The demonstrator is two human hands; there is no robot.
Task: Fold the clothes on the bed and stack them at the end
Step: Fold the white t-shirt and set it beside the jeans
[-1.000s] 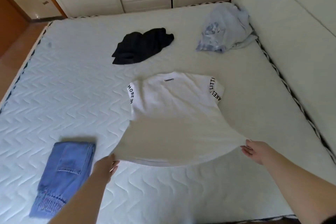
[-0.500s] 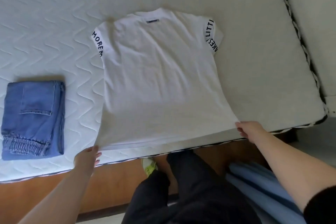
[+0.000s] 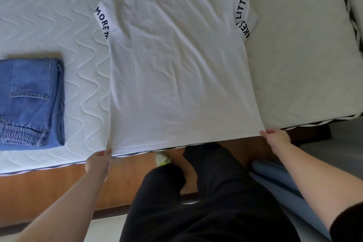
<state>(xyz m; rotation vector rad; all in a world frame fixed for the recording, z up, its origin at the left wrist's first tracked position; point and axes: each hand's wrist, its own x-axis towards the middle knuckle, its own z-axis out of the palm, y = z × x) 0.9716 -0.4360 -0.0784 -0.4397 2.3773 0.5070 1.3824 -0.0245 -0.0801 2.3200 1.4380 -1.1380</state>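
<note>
Early on, I'd judge: folded blue denim jeans (image 3: 31, 102) sit near the bed's end, while left hand (image 3: 97, 164) and right hand (image 3: 276, 137) each pinch a hem corner of the flat, unfolded white cotton T-shirt (image 3: 176, 68) on the white quilted mattress (image 3: 49, 15).

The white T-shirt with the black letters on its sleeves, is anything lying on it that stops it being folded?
No. The white T-shirt lies flat and bare on the mattress. The left hand and right hand each pinch a hem corner. The folded blue jeans lie apart, to its left.
</note>
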